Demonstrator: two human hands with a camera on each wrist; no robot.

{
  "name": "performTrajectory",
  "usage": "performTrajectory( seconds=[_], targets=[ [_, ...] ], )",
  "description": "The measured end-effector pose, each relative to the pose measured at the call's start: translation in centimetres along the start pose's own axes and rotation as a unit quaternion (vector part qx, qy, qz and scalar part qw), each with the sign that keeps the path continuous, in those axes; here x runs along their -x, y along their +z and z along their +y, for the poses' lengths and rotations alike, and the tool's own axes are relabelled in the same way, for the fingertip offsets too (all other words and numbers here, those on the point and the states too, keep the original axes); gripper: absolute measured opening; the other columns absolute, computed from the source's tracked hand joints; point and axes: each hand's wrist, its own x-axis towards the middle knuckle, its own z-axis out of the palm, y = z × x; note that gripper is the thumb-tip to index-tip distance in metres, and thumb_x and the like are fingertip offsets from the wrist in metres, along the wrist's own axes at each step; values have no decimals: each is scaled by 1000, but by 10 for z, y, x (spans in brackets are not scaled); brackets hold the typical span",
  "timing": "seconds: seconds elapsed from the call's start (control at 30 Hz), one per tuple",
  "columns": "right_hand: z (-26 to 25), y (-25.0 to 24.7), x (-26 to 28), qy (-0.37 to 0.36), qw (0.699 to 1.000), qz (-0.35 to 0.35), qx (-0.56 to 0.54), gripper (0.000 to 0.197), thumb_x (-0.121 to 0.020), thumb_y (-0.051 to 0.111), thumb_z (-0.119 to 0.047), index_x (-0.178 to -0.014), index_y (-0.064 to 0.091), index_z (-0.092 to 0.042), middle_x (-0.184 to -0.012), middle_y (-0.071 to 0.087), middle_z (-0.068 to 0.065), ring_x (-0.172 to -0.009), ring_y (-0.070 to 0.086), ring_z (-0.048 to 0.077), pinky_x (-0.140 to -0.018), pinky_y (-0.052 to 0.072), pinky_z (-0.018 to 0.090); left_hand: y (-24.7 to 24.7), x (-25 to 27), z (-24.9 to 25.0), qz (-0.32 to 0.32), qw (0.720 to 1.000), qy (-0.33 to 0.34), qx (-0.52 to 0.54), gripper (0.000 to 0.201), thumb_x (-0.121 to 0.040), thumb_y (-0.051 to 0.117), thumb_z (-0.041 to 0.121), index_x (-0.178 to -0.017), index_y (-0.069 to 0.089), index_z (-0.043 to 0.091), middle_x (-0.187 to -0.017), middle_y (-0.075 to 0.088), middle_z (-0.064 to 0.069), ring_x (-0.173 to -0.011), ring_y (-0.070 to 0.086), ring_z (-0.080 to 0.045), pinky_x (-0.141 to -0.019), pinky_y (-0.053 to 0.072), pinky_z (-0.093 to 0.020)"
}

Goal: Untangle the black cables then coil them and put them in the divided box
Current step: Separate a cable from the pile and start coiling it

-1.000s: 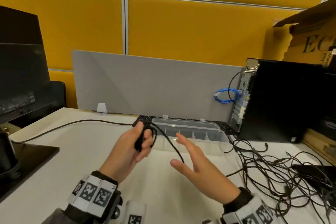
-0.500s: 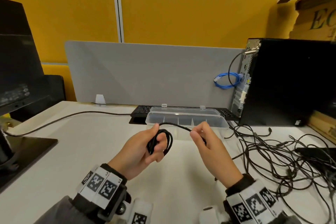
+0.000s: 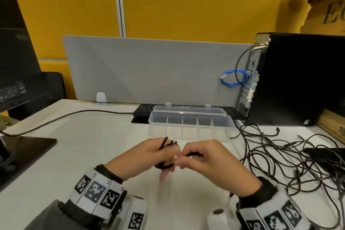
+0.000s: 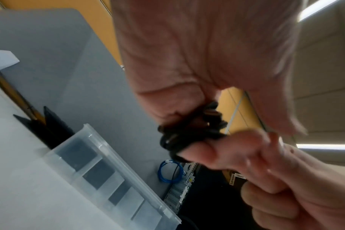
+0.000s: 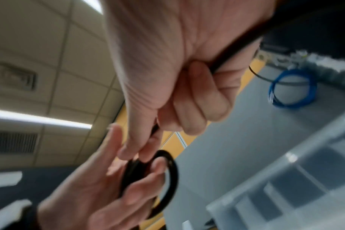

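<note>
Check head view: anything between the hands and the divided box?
Nothing: bare white desk lies between the left hand, right hand and divided box, per the head view.

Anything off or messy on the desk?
Only the cable tangle sprawled on the desk right of the empty box, which is the job's own mess. Both hands, left and right, hold a neat coil. Nothing damaged or spilled.

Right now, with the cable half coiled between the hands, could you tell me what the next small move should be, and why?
Probably lay one more loop onto the coil. The left hand grips the coil, the right hand pinches the free end beside it, and the divided box looks empty.
</note>
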Motion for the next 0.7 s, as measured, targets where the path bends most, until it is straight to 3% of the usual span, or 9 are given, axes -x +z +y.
performTrajectory(
  seconds=[0.07,0.17,0.3,0.37,0.43,0.5,0.57,0.63,0.7],
  targets=[
    [5,-7,1,29,995,9,93,24,-78,58,-54,-73,60,-31,-53,48,-4,-52,40,12,-53,31,24,-6,2,-4,18,994,-15,-106,23,-76,70,43,-69,57,25,-56,53,10,-52,47,0,-55,38,-13],
    [19,-37,9,88,986,-27,136,27,-86,52,-51,-68,46,-31,-57,46,-6,-54,41,8,-54,34,20,-27,6,-12,193,960,-30,-201,37,-81,63,43,-74,56,8,-59,51,5,-51,44,-2,-52,35,-16],
    [59,-96,23,163,968,-30,190,27,-91,51,-38,-70,44,-23,-61,50,-5,-55,46,3,-58,39,18,-62,13,-25,425,886,-37,-180,40,-90,54,33,-75,56,-5,-69,57,-25,-59,49,-27,-56,36,-33],
    [76,-116,28,203,955,-29,216,22,-92,50,-35,-74,47,-23,-65,57,-3,-58,53,3,-61,44,20,-66,14,-26,473,868,-28,-147,43,-91,53,31,-75,53,-9,-66,53,-27,-59,46,-31,-56,34,-34],
    [88,-127,29,216,944,-26,246,18,-92,51,-33,-76,48,-25,-70,59,-3,-65,56,8,-62,45,23,-62,11,-27,490,862,-26,-125,46,-91,52,31,-74,50,-12,-62,46,-19,-58,42,-27,-55,32,-33],
    [93,-135,27,221,933,8,284,16,-93,50,-30,-78,50,-26,-72,60,-4,-67,56,10,-61,43,21,-61,9,-29,509,854,-31,-103,44,-92,51,30,-73,50,-10,-62,45,-15,-58,41,-25,-54,31,-32],
    [99,-143,25,234,909,62,340,14,-93,49,-30,-81,50,-24,-73,58,-4,-68,54,9,-61,42,22,-67,11,-32,547,834,-36,-66,37,-93,49,31,-70,52,2,-65,50,-11,-62,45,-23,-58,35,-33],
    [109,-147,22,256,887,80,377,14,-93,50,-28,-80,49,-24,-73,54,-4,-68,51,9,-59,37,22,-74,16,-33,586,809,-42,-18,29,-94,48,31,-69,50,17,-70,53,-5,-68,48,-22,-67,39,-36],
    [119,-152,20,270,875,111,386,15,-92,55,-23,-78,49,-23,-76,51,-3,-70,51,13,-62,37,23,-78,18,-34,602,797,-52,14,26,-94,49,32,-70,49,22,-73,53,-3,-77,51,-24,-75,41,-38]
  ],
)
